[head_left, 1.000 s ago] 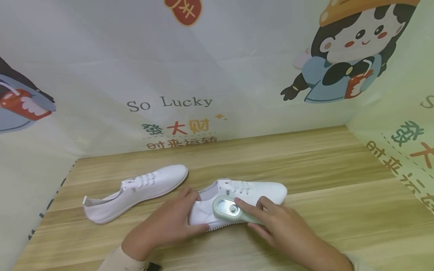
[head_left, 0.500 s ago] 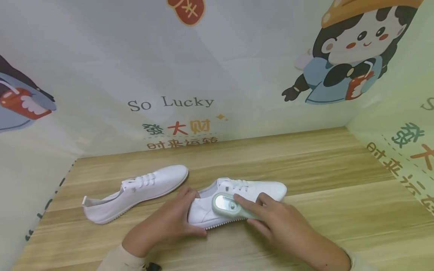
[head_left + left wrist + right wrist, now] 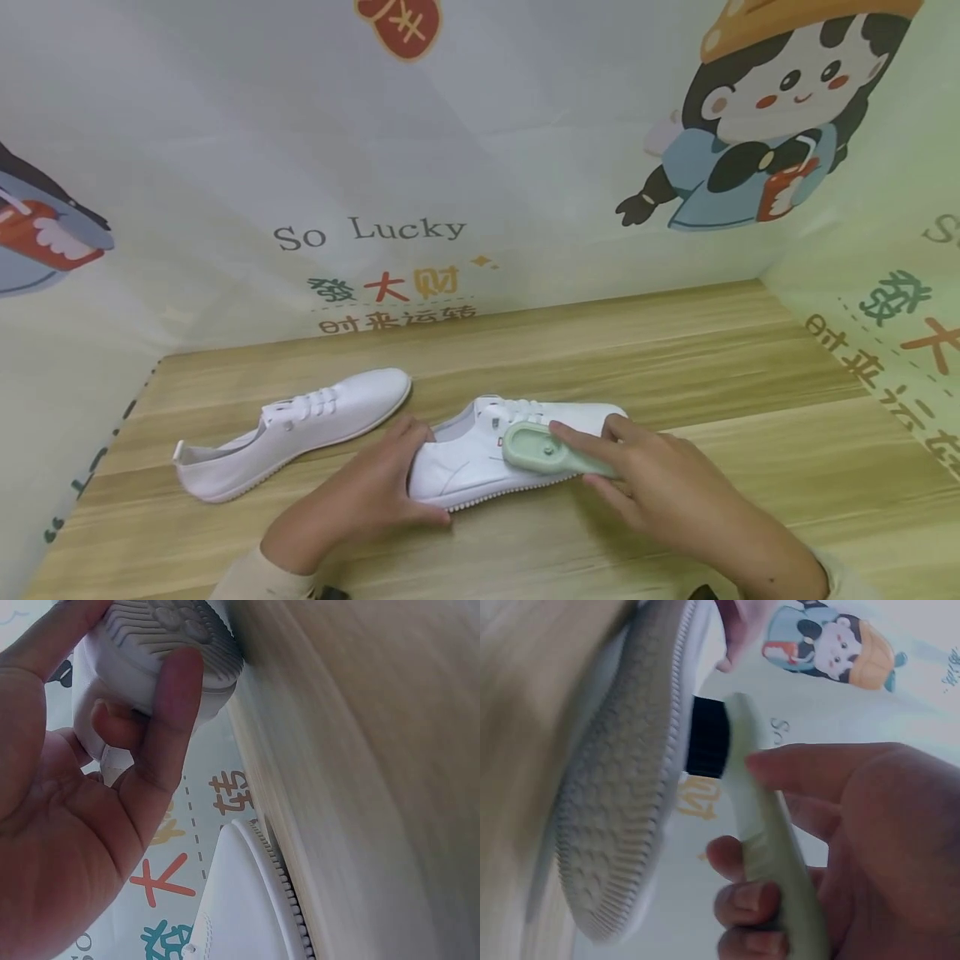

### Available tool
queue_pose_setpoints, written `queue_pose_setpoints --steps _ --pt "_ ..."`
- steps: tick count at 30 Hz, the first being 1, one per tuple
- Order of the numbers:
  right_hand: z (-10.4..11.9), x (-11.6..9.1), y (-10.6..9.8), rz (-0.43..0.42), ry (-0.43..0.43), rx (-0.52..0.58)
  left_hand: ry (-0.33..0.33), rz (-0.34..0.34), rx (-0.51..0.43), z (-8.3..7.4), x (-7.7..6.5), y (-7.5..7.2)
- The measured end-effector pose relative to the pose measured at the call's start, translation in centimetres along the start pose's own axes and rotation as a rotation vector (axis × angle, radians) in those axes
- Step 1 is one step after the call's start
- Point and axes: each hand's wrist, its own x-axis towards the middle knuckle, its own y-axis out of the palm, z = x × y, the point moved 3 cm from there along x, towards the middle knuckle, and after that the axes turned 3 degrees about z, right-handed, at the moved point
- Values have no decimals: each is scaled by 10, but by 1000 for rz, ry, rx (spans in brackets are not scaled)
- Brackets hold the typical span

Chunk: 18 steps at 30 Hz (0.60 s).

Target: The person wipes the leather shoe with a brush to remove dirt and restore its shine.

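Note:
My left hand (image 3: 375, 479) grips the heel of a white lace-up shoe (image 3: 453, 467), thumb along the sole's near edge. The shoe is tipped on its side a little; in the left wrist view its ridged heel sole (image 3: 202, 634) shows between the fingers. With my right hand (image 3: 663, 479) I hold a pale green shoe brush (image 3: 517, 456) by its handle, index finger on the back of its head. Its dark bristles (image 3: 708, 739) press on the shoe's near side, below the laces, in the right wrist view. The textured sole (image 3: 619, 795) faces that camera.
A second white shoe (image 3: 360, 402) lies on the wood-grain table (image 3: 720, 367), left of and behind the held one. A pale printed cloth (image 3: 525, 183) with cartoon figures and lettering walls the table at the back and sides.
The brush has slid right along the shoe's side, toward the toe, and its head has tilted, losing its bright glare. My left hand keeps its hold on the heel.

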Motion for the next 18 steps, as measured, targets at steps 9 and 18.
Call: queue_pose_setpoints --steps 9,18 --pt "15 7 20 -141 -88 -21 -36 -11 -16 3 -1 4" --pt "18 8 23 -132 -96 -10 -25 -22 -19 3 1 2"
